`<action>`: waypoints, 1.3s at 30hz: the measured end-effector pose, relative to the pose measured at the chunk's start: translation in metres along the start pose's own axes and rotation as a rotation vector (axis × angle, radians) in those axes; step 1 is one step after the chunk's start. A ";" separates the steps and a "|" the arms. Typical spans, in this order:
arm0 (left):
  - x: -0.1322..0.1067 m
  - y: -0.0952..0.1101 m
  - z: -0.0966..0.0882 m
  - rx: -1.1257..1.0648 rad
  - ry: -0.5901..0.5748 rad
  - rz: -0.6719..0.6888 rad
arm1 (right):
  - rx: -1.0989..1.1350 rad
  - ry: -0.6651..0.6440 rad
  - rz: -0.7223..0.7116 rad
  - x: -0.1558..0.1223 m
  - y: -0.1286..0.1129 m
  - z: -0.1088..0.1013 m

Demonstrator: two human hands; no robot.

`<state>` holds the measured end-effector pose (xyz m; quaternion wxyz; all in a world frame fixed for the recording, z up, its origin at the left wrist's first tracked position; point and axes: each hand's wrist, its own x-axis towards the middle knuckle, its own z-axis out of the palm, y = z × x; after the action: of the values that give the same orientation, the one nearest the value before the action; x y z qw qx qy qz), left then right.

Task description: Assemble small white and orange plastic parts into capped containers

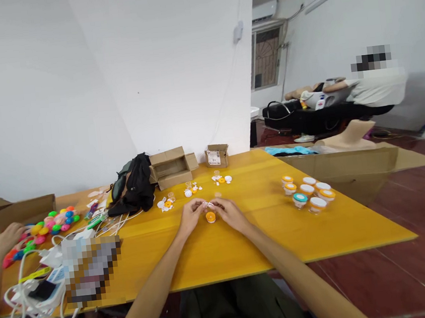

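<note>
My left hand (190, 215) and my right hand (230, 212) meet over the middle of the yellow table (244, 246). Both pinch a small white plastic piece (209, 205) between their fingertips. Just below them a small orange round part (210, 217) lies on the table. Farther back lie small white and orange parts (167, 203), with more loose white parts (220, 179) behind them. A group of small lidded cups (309, 193), with white, orange and teal tops, stands to the right of my right hand.
Two open cardboard boxes (171, 167) and a black bag (133, 185) sit at the table's back. Colourful balls (52, 224), white cables (32, 289) and another person's hand (4, 239) are at the left. A large cardboard box (349, 162) stands right. A person sits far right.
</note>
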<state>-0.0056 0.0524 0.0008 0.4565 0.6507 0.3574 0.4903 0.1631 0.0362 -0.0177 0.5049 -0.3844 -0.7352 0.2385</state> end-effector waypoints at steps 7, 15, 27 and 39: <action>0.000 -0.001 0.001 -0.023 -0.003 -0.008 | 0.095 0.038 0.068 0.002 0.005 0.001; -0.002 0.001 -0.001 -0.048 0.050 -0.049 | 0.343 0.045 0.208 0.004 -0.003 0.000; -0.004 0.007 0.001 -0.148 0.145 -0.128 | 0.443 0.045 0.258 0.007 -0.009 0.010; -0.007 0.011 0.002 -0.166 0.079 -0.168 | 0.306 0.098 0.203 0.006 -0.006 0.014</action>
<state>-0.0051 0.0419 0.0092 0.5338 0.5586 0.3864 0.5038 0.1471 0.0382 -0.0149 0.5660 -0.3866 -0.6222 0.3781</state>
